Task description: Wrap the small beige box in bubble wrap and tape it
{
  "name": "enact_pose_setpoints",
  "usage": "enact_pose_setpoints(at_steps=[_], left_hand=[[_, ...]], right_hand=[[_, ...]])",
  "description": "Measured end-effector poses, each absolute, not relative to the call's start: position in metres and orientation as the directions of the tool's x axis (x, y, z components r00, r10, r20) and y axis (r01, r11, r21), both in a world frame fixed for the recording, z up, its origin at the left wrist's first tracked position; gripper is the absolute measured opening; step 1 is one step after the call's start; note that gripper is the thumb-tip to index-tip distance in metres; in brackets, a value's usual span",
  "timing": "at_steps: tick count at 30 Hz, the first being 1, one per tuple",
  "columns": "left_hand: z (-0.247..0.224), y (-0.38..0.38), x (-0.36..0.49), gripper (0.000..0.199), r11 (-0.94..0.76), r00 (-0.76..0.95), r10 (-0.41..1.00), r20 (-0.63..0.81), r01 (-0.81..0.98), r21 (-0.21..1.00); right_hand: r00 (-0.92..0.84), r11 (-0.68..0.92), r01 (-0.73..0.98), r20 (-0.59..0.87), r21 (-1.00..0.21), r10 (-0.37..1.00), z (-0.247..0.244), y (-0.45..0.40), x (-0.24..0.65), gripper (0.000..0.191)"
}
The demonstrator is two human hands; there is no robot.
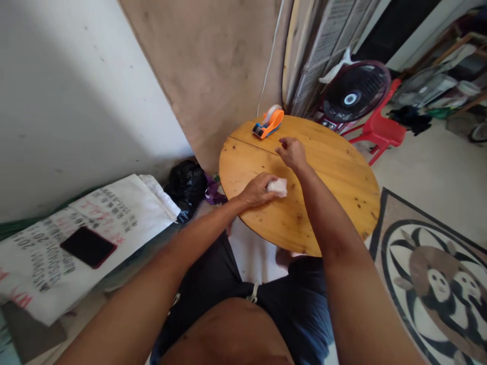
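Observation:
My left hand (259,190) is closed around a small, pale pinkish-white packet (277,187), held low over the round wooden table (335,187). Blur hides any markings on the packet. Farther across the tabletop, my right hand (292,152) has its fingers curled into a pinch; whatever may be between the fingertips is too small to make out. Just beyond it, to the left, an orange tape dispenser (274,120) with a roll of clear tape stands near the table's far edge, apart from both hands.
To the left, a black phone (88,247) lies on a printed white sack (129,203). A black plastic bag (186,182) sits by the wall. Beyond the table stand a fan (355,94) and a red plastic chair (384,126). A panda-patterned mat (395,203) lies at right.

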State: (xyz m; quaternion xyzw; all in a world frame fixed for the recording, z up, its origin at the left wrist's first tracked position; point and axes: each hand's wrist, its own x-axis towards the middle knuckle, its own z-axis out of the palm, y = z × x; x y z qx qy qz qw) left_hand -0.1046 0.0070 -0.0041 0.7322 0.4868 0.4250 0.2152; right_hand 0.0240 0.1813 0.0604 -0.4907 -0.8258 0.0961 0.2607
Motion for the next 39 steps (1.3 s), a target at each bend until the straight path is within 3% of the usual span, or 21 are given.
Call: enact_pose_setpoints(at_steps=[7,13,19,25,36,39], left_hand=[[-0.011,0.013,-0.106,0.047,-0.505,0.226,0.860,0.458,0.511,0.695],[-0.011,0.014,-0.104,0.044,-0.503,0.235,0.863,0.447,0.487,0.714],[-0.010,0.014,-0.105,0.044,-0.495,0.239,0.868,0.436,0.496,0.713],[-0.009,0.013,-0.107,0.046,-0.503,0.228,0.862,0.452,0.481,0.718],[-0.003,0.004,-0.103,0.056,-0.368,0.133,0.925,0.356,0.555,0.746],[-0.002,0.003,-0.102,0.057,-0.342,0.125,0.934,0.334,0.584,0.736]], right_hand=[[-0.192,0.243,0.836,0.154,-0.492,0.969,0.056,0.232,-0.045,0.047],[-0.364,0.393,0.856,0.149,-0.335,0.919,0.054,0.243,-0.059,0.054],[-0.474,0.476,0.869,0.051,-0.133,0.879,0.070,0.251,-0.054,0.040],[-0.522,0.520,0.853,-0.081,-0.049,0.849,0.080,0.236,0.007,0.027],[-0.463,0.450,0.881,-0.070,-0.148,0.883,0.079,0.080,0.156,0.029],[-0.436,0.427,0.893,-0.038,-0.145,0.899,0.077,0.055,0.176,0.039]])
